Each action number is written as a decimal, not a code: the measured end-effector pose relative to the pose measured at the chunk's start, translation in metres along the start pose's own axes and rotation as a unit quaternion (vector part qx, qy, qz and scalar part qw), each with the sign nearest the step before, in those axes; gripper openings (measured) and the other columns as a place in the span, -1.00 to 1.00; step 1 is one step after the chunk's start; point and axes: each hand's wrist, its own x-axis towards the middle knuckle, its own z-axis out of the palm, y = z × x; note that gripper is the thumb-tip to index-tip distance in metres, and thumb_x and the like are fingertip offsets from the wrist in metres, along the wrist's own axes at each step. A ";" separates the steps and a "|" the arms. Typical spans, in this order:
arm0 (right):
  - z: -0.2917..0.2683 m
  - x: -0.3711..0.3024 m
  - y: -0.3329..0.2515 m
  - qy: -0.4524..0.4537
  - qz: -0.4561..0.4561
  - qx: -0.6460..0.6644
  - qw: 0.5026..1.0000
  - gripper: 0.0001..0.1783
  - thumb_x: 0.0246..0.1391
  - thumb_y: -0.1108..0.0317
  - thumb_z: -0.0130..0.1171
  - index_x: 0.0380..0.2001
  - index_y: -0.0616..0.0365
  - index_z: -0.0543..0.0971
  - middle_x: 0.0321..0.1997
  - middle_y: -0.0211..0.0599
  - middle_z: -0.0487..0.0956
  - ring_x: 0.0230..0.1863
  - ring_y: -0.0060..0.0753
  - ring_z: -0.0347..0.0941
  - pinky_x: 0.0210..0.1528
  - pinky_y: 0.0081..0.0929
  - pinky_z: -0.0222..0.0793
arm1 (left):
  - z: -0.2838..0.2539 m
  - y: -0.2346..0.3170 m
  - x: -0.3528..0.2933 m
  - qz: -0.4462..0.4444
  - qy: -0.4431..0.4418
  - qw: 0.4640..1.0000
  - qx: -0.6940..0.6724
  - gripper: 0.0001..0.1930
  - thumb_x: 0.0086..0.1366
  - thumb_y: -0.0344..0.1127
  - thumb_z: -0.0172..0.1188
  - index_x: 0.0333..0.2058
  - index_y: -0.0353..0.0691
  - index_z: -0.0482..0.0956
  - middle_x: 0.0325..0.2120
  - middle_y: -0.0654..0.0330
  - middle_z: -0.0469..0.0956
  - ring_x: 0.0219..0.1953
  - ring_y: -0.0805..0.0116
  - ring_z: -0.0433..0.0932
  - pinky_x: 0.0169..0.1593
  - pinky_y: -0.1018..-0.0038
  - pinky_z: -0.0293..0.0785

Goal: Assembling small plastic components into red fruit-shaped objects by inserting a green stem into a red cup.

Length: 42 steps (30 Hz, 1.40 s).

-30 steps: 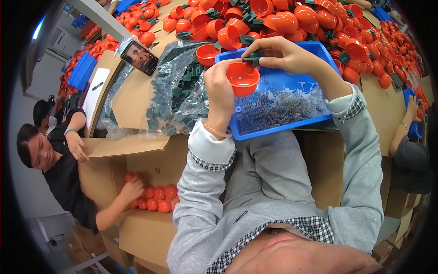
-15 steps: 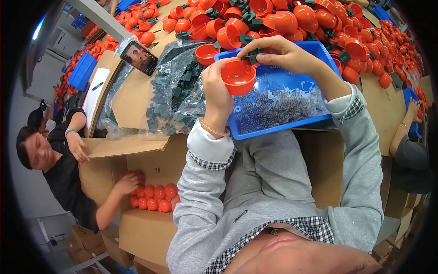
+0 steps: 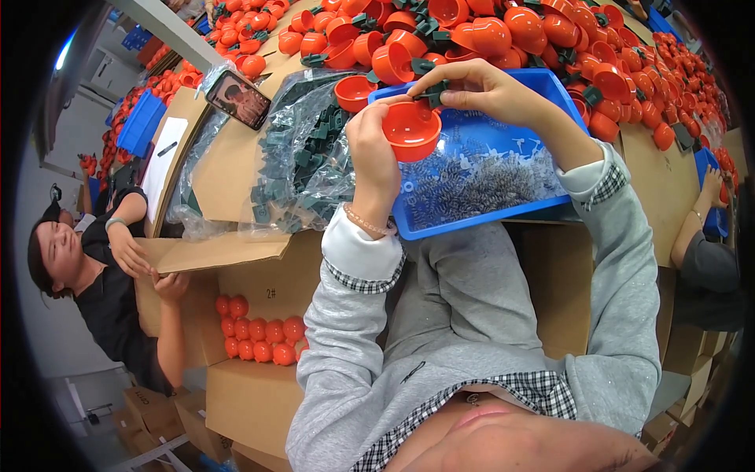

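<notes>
My left hand point(image 3: 373, 157) is closed on an orange plastic cup point(image 3: 410, 140), its open side facing up toward me. Against the cup's far edge, my right hand point(image 3: 484, 93) pinches a dark green plastic clip point(image 3: 433, 94) between thumb and fingers. Where clip and cup meet is partly hidden by the fingertips. Both hands are over the far left part of a blue tray point(image 3: 487, 222), which holds many small metal springs point(image 3: 464, 187) and small clear plastic pieces point(image 3: 543, 163).
Beyond the tray lies a large heap of orange cups with green clips point(image 3: 523, 31). Left are a plastic bag of green clips point(image 3: 314, 145) and a propped phone point(image 3: 238, 99). A co-worker point(image 3: 102, 275) stands by a cardboard box point(image 3: 244, 275) holding round orange pieces point(image 3: 274, 330).
My hands stay almost in place, with the cup and clip still held together. The co-worker's hand has left the orange pieces in the box and moved up to the cardboard flap.
</notes>
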 end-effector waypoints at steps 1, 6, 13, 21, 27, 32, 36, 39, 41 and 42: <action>0.000 0.000 -0.002 -0.004 -0.012 -0.010 1.000 -0.70 0.04 0.48 0.02 -0.11 0.19 0.53 -0.14 -0.27 0.51 -0.03 -0.41 0.40 0.11 -0.45 0.26 | 0.001 0.001 0.000 -0.012 0.006 1.000 -0.014 -0.61 0.22 -0.31 -0.24 -0.24 -0.56 0.45 -0.33 -0.12 0.52 -0.32 0.13 0.58 -0.29 0.30 0.59; 0.002 0.000 -0.007 -0.007 -0.019 -0.021 1.000 -0.70 0.04 0.53 0.00 -0.12 0.20 0.53 -0.17 -0.26 0.52 -0.04 -0.40 0.41 0.10 -0.45 0.26 | -0.002 0.000 -0.001 0.016 0.011 0.999 0.033 -0.61 0.23 -0.32 -0.27 -0.28 -0.56 0.45 -0.37 -0.13 0.53 -0.36 0.08 0.58 -0.35 0.26 0.59; 0.003 0.000 -0.010 -0.009 -0.045 -0.057 0.997 -0.70 0.02 0.57 -0.03 -0.15 0.23 0.53 -0.19 -0.23 0.52 -0.08 -0.41 0.43 0.05 -0.48 0.28 | -0.002 -0.001 0.000 -0.038 0.012 0.999 -0.026 -0.58 0.24 -0.28 -0.31 -0.21 -0.57 0.40 -0.36 -0.15 0.52 -0.38 0.05 0.57 -0.39 0.23 0.59; 0.004 0.000 -0.005 0.007 -0.065 -0.050 0.997 -0.71 0.00 0.56 -0.04 -0.18 0.25 0.53 -0.23 -0.22 0.53 -0.10 -0.41 0.43 0.02 -0.48 0.30 | -0.003 -0.001 0.001 -0.051 -0.013 0.998 -0.045 -0.56 0.24 -0.25 -0.32 -0.17 -0.55 0.38 -0.33 -0.12 0.52 -0.37 0.06 0.57 -0.33 0.25 0.57; 0.006 0.000 -0.006 0.008 -0.053 -0.031 0.998 -0.71 -0.01 0.56 -0.05 -0.18 0.26 0.53 -0.23 -0.24 0.53 -0.11 -0.43 0.43 0.02 -0.49 0.30 | -0.002 0.001 0.000 -0.056 -0.006 0.997 -0.055 -0.56 0.24 -0.26 -0.32 -0.17 -0.55 0.38 -0.34 -0.12 0.52 -0.38 0.06 0.57 -0.33 0.26 0.56; 0.002 -0.001 -0.005 -0.016 -0.043 -0.024 0.999 -0.73 0.06 0.47 -0.01 -0.15 0.26 0.51 -0.17 -0.27 0.52 -0.08 -0.47 0.40 0.05 -0.51 0.26 | -0.002 0.000 0.000 -0.052 -0.003 0.998 -0.034 -0.56 0.23 -0.26 -0.32 -0.18 -0.57 0.38 -0.36 -0.15 0.52 -0.39 0.05 0.57 -0.35 0.25 0.57; 0.005 -0.002 -0.009 -0.018 -0.037 -0.011 0.999 -0.73 0.06 0.39 0.10 -0.16 0.25 0.51 -0.17 -0.30 0.51 -0.08 -0.49 0.39 0.03 -0.52 0.27 | -0.007 -0.004 0.001 -0.051 -0.001 0.998 -0.034 -0.55 0.23 -0.25 -0.33 -0.19 -0.57 0.38 -0.36 -0.16 0.52 -0.40 0.03 0.57 -0.36 0.25 0.56; 0.004 -0.002 -0.012 -0.029 -0.028 -0.026 0.999 -0.67 0.00 0.33 0.21 -0.16 0.23 0.51 -0.19 -0.33 0.49 -0.09 -0.50 0.39 0.01 -0.53 0.29 | -0.007 -0.005 0.001 -0.069 -0.005 0.997 -0.046 -0.53 0.24 -0.22 -0.35 -0.21 -0.56 0.38 -0.37 -0.16 0.52 -0.41 0.02 0.56 -0.37 0.24 0.56; 0.004 -0.003 -0.009 -0.025 -0.013 0.014 0.999 -0.65 -0.05 0.35 0.26 -0.16 0.23 0.52 -0.21 -0.33 0.48 -0.09 -0.50 0.39 0.00 -0.54 0.30 | -0.004 -0.002 0.000 -0.081 -0.007 0.995 -0.050 -0.52 0.25 -0.19 -0.36 -0.20 -0.55 0.38 -0.38 -0.16 0.52 -0.42 0.02 0.56 -0.38 0.24 0.55; 0.003 -0.003 -0.009 -0.024 -0.013 0.014 1.000 -0.65 -0.05 0.35 0.26 -0.16 0.23 0.52 -0.21 -0.33 0.48 -0.09 -0.50 0.39 0.00 -0.54 0.30 | -0.004 -0.002 0.000 -0.080 -0.008 0.995 -0.050 -0.52 0.25 -0.19 -0.36 -0.20 -0.55 0.38 -0.38 -0.16 0.52 -0.42 0.02 0.56 -0.38 0.24 0.55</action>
